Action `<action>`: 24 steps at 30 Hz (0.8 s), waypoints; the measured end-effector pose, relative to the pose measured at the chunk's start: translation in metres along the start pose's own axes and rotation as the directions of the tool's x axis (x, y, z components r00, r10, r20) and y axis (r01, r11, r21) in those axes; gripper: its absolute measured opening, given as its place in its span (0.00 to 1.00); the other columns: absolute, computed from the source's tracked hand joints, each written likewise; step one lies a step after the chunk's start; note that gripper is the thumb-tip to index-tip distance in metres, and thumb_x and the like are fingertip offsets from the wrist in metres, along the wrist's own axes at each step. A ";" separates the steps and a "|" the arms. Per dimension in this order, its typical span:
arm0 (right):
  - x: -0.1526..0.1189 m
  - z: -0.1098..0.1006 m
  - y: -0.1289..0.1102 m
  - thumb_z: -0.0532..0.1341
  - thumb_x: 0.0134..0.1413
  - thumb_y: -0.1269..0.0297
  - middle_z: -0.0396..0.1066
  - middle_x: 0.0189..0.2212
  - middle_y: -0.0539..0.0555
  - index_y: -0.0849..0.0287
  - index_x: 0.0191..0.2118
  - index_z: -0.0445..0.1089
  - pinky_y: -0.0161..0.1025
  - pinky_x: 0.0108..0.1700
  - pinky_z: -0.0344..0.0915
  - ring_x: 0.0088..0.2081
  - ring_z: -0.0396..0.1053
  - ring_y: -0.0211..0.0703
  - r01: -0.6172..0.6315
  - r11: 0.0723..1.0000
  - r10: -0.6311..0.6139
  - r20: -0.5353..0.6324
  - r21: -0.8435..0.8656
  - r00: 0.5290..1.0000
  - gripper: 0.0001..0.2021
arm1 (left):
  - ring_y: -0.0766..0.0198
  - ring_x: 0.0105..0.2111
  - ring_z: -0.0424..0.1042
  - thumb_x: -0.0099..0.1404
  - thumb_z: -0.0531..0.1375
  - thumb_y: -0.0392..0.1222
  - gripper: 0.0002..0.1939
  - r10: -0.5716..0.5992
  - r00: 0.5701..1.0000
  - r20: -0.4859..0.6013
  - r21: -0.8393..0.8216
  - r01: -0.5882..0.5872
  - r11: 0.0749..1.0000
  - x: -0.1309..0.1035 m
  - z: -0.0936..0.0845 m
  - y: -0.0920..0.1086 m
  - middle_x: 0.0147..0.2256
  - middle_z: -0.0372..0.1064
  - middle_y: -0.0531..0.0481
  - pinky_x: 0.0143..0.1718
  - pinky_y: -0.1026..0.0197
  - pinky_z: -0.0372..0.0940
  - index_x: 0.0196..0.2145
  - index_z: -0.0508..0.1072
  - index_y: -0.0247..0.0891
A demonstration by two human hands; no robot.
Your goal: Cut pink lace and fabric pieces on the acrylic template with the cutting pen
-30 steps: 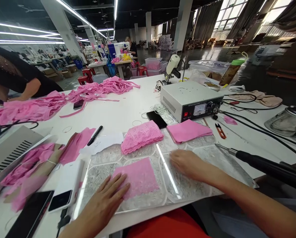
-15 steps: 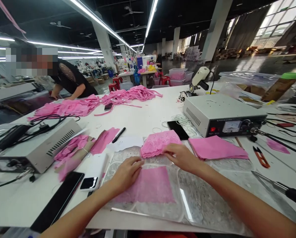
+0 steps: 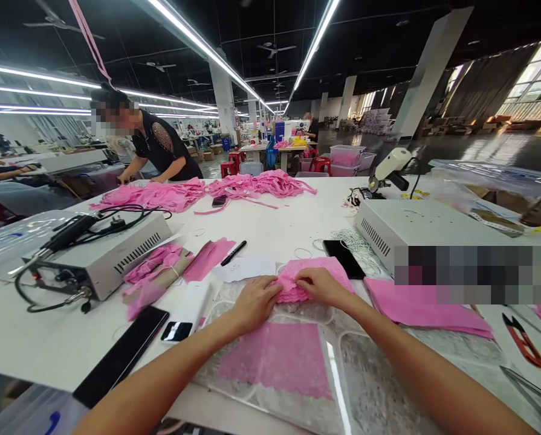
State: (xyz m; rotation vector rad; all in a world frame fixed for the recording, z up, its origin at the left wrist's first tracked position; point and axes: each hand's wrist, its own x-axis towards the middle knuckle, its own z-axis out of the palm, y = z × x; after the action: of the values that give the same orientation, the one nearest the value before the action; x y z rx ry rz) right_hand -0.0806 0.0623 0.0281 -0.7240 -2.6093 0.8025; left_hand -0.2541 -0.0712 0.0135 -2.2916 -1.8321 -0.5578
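A stack of pink lace pieces (image 3: 338, 270) lies on the upper part of a clear plastic template (image 3: 306, 411). My left hand (image 3: 257, 303) has its fingers closed at the stack's left edge. From the right, my right hand (image 3: 322, 286) pinches the front of the lace, thumb and forefinger together. Below my hands, a flat pink fabric piece (image 3: 292, 356) shows through the clear plastic. A folded pile of pink fabric (image 3: 424, 308) sits to the right of my right hand. My fingers partly cover the lace.
Grey control boxes stand left (image 3: 138, 248) and right (image 3: 415, 220). Around the template are a black phone (image 3: 344, 258), a pen (image 3: 234, 253), a white power bank (image 3: 188, 308) and orange-handled snips (image 3: 524, 341). Pink straps (image 3: 161, 193) heap at the far edge, where a person (image 3: 168, 145) leans over.
My left hand has come up to the lace's left edge, and my right hand now pinches its front. The camera view has turned left, so the table appears shifted right.
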 end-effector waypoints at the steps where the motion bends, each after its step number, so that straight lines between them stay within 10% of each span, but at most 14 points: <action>1: 0.001 0.000 0.002 0.53 0.51 0.73 0.73 0.26 0.51 0.60 0.27 0.71 0.34 0.31 0.57 0.29 0.66 0.39 -0.004 1.000 0.004 0.001 0.023 1.000 0.10 | 0.56 0.46 0.70 0.67 0.54 0.38 0.11 -0.015 1.000 -0.001 0.001 0.015 1.000 0.002 0.001 0.001 0.48 0.70 0.44 0.46 0.53 0.66 0.46 0.72 0.40; 10: 0.007 0.000 0.009 0.52 0.48 0.68 0.59 0.16 0.46 0.60 0.17 0.61 0.34 0.26 0.49 0.22 0.54 0.35 -0.015 0.988 0.018 -0.014 0.154 1.000 0.11 | 0.53 0.46 0.68 0.62 0.61 0.43 0.10 -0.144 0.990 -0.001 0.041 0.144 0.989 0.038 0.008 0.015 0.45 0.70 0.43 0.46 0.50 0.63 0.40 0.72 0.37; 24: -0.006 -0.018 0.016 0.60 0.42 0.64 0.74 0.30 0.54 0.62 0.32 0.72 0.38 0.38 0.66 0.34 0.71 0.42 -0.065 0.849 0.041 0.057 0.525 0.998 0.09 | 0.56 0.44 0.68 0.62 0.60 0.43 0.08 -0.079 0.997 0.012 -0.015 0.079 0.997 0.039 0.011 0.016 0.44 0.70 0.45 0.47 0.50 0.59 0.38 0.73 0.37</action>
State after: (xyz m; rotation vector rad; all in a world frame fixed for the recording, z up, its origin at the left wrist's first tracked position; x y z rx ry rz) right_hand -0.0625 0.0781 0.0323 -0.6140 -2.2343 1.4846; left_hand -0.2298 -0.0357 0.0197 -2.2450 -1.9371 -0.5737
